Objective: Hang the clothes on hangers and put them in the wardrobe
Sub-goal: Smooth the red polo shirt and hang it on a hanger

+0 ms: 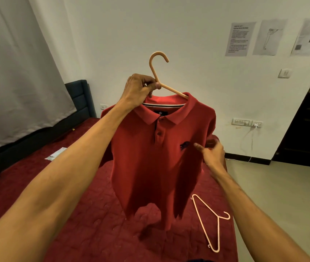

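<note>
Above the dark red quilted bed (93, 224), a red cotton polo shirt (150, 167) hangs straight down, its long axis vertical, from a tan plastic hanger (155, 70) whose hook rises free above the grip. The left hand (139, 89) pinches the hanger's neck just under that hook. Lower down, the right hand (211, 152) pinches the shirt's side edge. No wardrobe is in sight.

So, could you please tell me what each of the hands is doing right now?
Left hand: grips the hanger carrying the red shirt.
Right hand: pinches the shirt's side edge.
</note>
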